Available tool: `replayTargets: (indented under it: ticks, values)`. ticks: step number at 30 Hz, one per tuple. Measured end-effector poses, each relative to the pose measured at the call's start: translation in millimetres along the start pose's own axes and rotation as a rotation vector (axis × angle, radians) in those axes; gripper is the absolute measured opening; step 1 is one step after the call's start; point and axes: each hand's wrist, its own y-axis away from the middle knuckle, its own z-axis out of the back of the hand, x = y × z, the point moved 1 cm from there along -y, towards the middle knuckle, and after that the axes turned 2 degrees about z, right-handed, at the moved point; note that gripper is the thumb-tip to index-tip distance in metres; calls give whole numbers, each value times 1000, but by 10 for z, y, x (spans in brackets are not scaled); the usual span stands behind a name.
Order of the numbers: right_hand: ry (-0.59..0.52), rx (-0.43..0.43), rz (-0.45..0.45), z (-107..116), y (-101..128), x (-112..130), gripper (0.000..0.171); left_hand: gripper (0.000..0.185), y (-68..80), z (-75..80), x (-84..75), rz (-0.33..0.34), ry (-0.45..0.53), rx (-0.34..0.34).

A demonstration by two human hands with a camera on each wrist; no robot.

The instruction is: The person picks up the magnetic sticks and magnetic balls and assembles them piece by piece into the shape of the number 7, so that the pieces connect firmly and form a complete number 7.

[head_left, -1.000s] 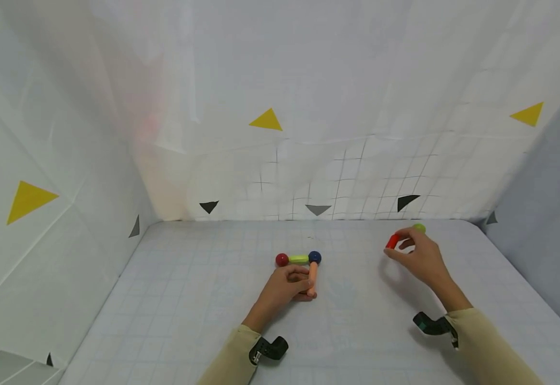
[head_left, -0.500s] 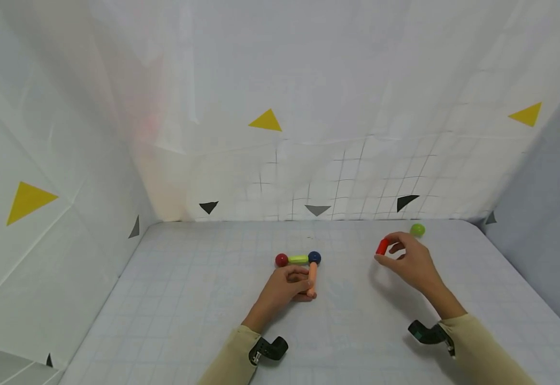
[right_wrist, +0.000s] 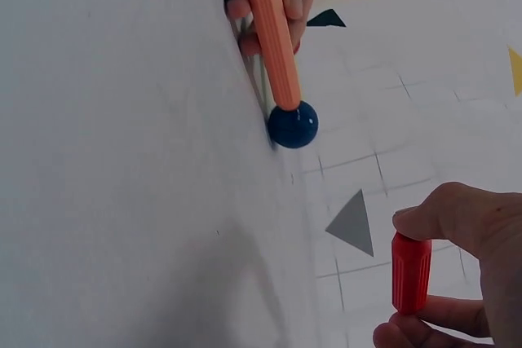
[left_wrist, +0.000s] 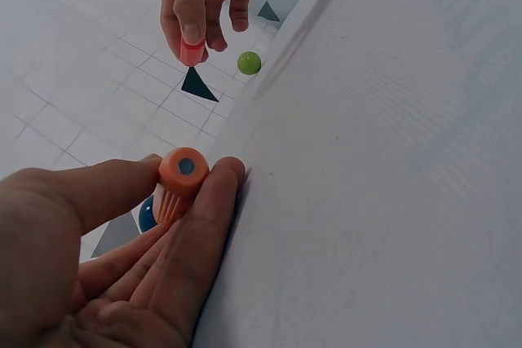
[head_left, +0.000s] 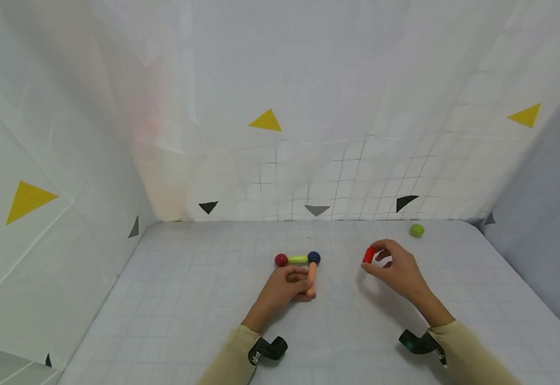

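White gridded table (head_left: 188, 299), green ball (head_left: 416, 230) far right, red ball (head_left: 281, 260)

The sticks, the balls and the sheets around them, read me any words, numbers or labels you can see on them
There is no readable text in any view.
The orange stick, the red stick, the blue ball and the green ball are plain coloured, with no print.
The white sheets carry only grid lines and yellow, black and grey triangles, no letters or numbers.

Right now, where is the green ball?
In the head view the green ball lies alone on the table, far right near the back wall, beyond the right hand holding the red rod.
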Motion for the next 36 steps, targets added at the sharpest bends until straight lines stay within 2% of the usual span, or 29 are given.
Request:
replayTargets:
  ticks: [6, 13, 23, 31, 36]
  values:
    - [-19, 15, -8, -59, 41, 77, 54, 35, -22, -7, 18, -6, -5, 5]
    - [-45, 30, 18, -116, 101, 270, 53, 35, -27, 5, -4, -17, -92, -17]
    - [-89, 35, 77, -198, 186, 468, 51, 34, 108, -23, -236, -11, -97, -9]
    - [-137, 82, 94, -320, 229, 576, 50, 38, 11, 3, -65, -10, -53, 6]
    - [-158, 82, 131, -359, 271, 621, 50, 40, 3, -2, -27, -10, -45, 9]
